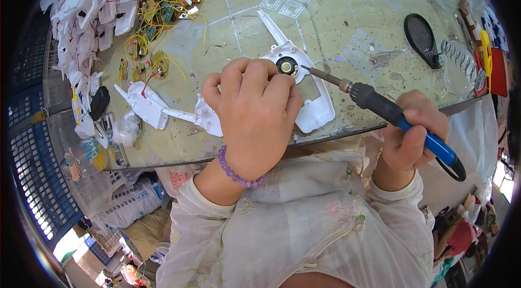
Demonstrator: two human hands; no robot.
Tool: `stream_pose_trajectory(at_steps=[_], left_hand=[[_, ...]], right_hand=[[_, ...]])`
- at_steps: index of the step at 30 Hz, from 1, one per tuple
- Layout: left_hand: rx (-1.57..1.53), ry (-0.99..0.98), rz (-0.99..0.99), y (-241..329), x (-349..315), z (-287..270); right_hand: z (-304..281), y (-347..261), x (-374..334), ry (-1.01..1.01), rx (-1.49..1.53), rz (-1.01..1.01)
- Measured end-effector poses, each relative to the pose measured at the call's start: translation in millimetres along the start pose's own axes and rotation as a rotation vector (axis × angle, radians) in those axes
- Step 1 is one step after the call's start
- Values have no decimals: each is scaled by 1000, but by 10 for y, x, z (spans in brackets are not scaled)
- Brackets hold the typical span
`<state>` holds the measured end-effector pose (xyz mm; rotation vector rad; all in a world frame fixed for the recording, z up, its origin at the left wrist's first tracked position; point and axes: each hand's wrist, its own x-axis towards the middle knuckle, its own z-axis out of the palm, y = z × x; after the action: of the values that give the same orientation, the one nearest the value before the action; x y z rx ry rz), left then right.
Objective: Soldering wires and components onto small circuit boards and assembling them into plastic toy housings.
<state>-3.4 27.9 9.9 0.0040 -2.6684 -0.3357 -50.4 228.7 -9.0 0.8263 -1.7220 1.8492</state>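
Note:
In my right hand is a soldering iron with a black and blue handle, gripped in curled fingers. Its metal tip reaches left to the edge of a small round black speaker. That speaker sits in a white plastic housing with a long narrow arm pointing away from me. My left hand, a purple bead bracelet at its wrist, is closed over the near left side of the housing. Its fingertips are hidden, so what they pinch cannot be seen. Another white plastic part shows partly under that hand.
White plastic shells are heaped at the far left, beside small circuit boards with yellow wires. A white shell with a red wire lies left of my hand. Toward the right are a black oval part and a coiled metal spring stand.

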Motion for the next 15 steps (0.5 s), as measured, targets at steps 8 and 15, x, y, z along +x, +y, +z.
stream_pose_trajectory(at_steps=[8,15], left_hand=[[5,38,26,30,27,31],[-159,-84,15,-14,-9,-214]], right_hand=[[-322,-109,-132,134,-223,-30],[-1057,-533,197,560,-993,-421]])
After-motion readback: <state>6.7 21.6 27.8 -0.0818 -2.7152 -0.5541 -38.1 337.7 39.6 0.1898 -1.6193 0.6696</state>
